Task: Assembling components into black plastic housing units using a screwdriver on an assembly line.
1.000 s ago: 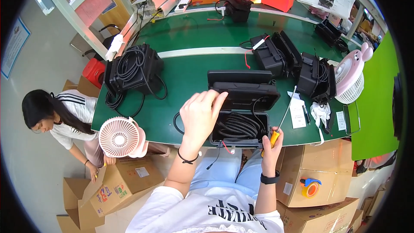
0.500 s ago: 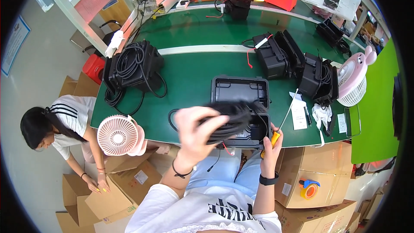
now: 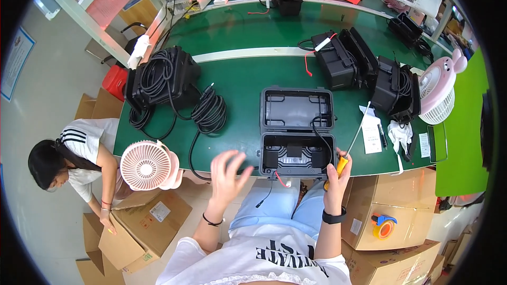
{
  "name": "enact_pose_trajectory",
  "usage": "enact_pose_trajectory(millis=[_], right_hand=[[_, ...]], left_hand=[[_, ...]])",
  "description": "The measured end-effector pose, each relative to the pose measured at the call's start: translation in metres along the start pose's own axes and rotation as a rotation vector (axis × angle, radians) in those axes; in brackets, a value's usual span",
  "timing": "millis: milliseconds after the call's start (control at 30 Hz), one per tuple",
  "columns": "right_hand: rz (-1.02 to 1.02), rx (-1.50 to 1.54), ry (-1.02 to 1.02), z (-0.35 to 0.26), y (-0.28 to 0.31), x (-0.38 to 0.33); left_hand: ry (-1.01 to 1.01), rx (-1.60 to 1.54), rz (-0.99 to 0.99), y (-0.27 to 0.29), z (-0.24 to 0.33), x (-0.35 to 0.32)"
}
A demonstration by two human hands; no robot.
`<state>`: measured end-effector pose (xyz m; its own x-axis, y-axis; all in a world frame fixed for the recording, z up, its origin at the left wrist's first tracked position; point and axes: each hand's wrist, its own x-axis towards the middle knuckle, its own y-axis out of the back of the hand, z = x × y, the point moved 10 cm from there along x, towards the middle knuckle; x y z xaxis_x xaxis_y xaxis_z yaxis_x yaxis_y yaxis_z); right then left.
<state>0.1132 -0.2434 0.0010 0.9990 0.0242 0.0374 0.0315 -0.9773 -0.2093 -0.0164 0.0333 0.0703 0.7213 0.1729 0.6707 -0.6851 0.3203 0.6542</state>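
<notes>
An open black plastic box [image 3: 297, 154] sits at the table's front edge, its lid [image 3: 296, 108] folded back away from me. My left hand [image 3: 228, 175] is just left of the box with its fingers spread, holding nothing. A coil of black cable [image 3: 208, 112] lies on the green table beyond that hand; its cable bends down toward the box's left side. My right hand [image 3: 336, 179] is at the box's right front corner, wrapped round a screwdriver [image 3: 343, 164] with a yellow handle; its long shaft points up and away. Red and black leads [image 3: 281, 180] hang over the box's front.
Another black box with coiled cable [image 3: 163, 82] stands left on the table [image 3: 237, 84]; more boxes [image 3: 338, 60] stand right. A pink fan [image 3: 145, 166] is at the left edge, another [image 3: 439, 91] at right. A person [image 3: 79, 153] handles a carton [image 3: 142, 227] at left.
The black cable coil has left my left hand and now lies on the table left of the box. That hand has opened and drawn back. The person at left has shifted a carton.
</notes>
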Motion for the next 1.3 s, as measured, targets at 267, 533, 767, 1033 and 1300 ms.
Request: enact_pose_trajectory(millis=[267,533,767,1033,1300], right_hand=[[0.029,0.009,-0.010,0.000,0.000,-0.002],[0.079,-0.011,-0.087,-0.008,-0.001,-0.004],[0.094,-0.063,-0.140,-0.016,-0.005,0.001],[0.073,0.005,-0.128,-0.011,-0.003,-0.002],[0.114,0.073,-0.129,-0.004,0.003,-0.013]], left_hand=[[-0.607,0.286,-0.036,-0.045,0.095,-0.030],[-0.629,0.029,-0.065,-0.029,0.101,0.000],[-0.071,-0.715,-0.067,-0.005,0.054,0.033],[0.329,-0.512,-0.108,-0.005,0.037,0.070],[-0.007,-0.183,-0.370,-0.038,0.081,0.089]])
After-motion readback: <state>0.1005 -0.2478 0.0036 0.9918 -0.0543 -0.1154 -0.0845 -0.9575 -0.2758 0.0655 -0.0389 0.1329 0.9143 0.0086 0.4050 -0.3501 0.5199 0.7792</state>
